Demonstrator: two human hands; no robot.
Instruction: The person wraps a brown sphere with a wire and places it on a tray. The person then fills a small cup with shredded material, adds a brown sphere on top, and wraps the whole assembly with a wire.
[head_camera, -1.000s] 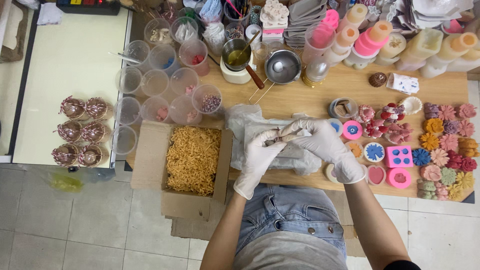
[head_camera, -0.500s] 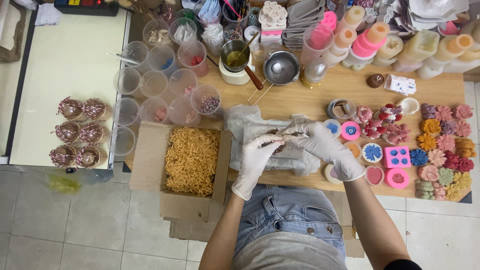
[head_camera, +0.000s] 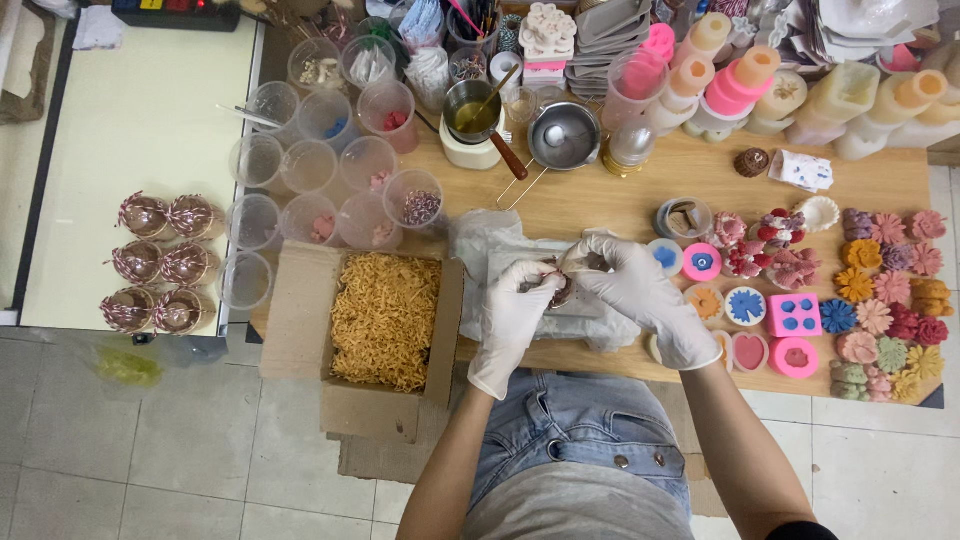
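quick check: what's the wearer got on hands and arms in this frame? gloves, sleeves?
Both hands wear thin white disposable gloves, slightly wrinkled, ending just past the wrist: left hand, right hand. Forearms are bare below the cuffs, with no watch, bands or markings visible. A dark sleeve edge shows at the right upper arm near the bottom frame edge.

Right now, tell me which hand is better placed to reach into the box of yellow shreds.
Left. The left hand sits right beside the cardboard box of shreds; the right hand lies farther off, and both pinch the small brown piece.
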